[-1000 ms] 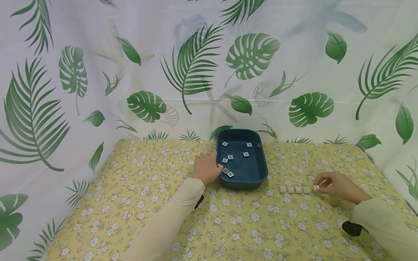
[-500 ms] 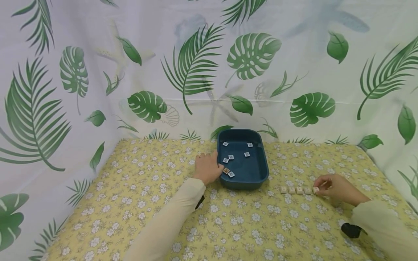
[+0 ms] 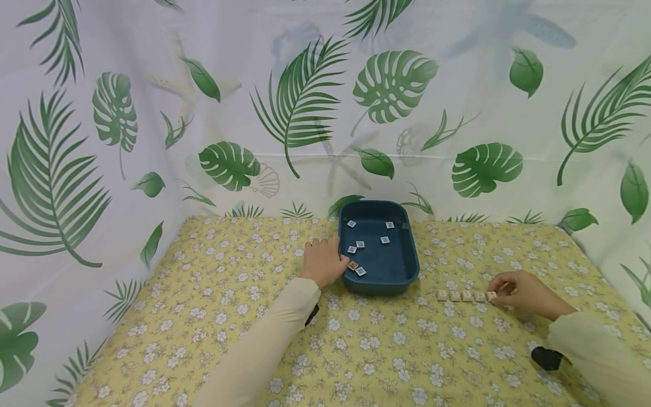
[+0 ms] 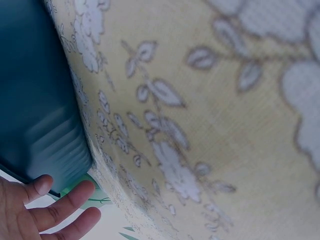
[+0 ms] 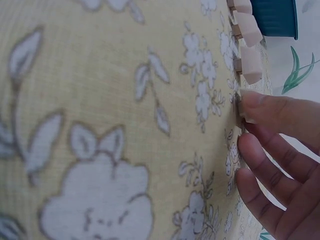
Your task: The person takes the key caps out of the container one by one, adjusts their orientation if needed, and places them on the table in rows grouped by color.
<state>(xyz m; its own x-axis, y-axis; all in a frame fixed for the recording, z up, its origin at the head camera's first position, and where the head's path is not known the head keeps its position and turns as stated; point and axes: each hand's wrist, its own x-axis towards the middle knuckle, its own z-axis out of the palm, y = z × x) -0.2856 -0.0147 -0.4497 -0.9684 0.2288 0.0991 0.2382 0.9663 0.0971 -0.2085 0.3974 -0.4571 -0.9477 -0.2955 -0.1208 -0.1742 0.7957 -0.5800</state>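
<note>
My left hand (image 3: 324,263) grips the left rim of a dark blue plastic bin (image 3: 391,270), thumb over the edge. In the left wrist view its fingers (image 4: 70,197) show beside the bin's wall (image 4: 45,100); the thumb is not clearly seen there. My right hand (image 3: 526,294) pinches a small pale tile (image 3: 491,295) between thumb and fingertips. That tile stands on the cloth at the right end of a straight row of similar tiles (image 3: 467,296). Seen from the right wrist, the row tiles (image 5: 250,65) are thick, with a pale and a brownish layer.
Inside the bin lie several small white tiles (image 3: 385,240) with dark patterns, and one brown tile (image 3: 352,265). A yellow flowered cloth (image 3: 229,316) covers the table. Behind it hangs a white curtain (image 3: 305,186) printed with green leaves.
My right hand has shifted the pinched tile slightly left, from a small gap to right beside the row's end. The left hand keeps its grip on the bin.
</note>
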